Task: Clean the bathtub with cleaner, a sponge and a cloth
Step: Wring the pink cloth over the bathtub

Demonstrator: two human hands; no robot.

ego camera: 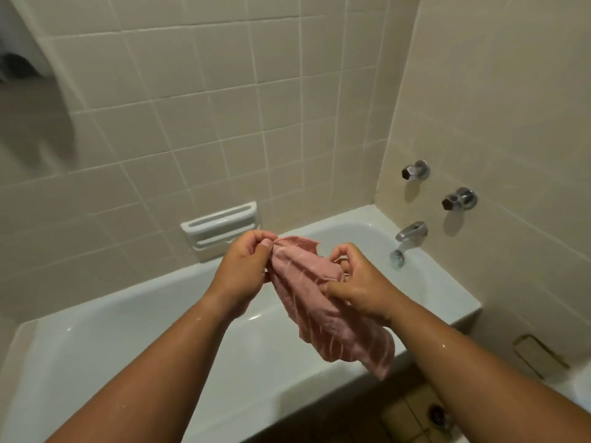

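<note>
Forearms [153, 372] extend over bathtub [96, 343]; left hand [238, 273] and right hand [363, 287] fingers pinch pink cloth [319, 302].

The cloth [319, 295] is dusty pink with faint paler stripes. The bathtub [128, 362] is a glossy pale blue-white, and the soap holder [220, 230] on the far wall matches it. The far wall tiles [224, 107] are beige, gridded by lighter grout; the right wall [495, 91] is plain cream. The 2 taps [415, 171] are chrome with dark ends, the spout [409, 235] chrome. The near-right floor tiles [403, 417] are tan with dark joints.
</note>
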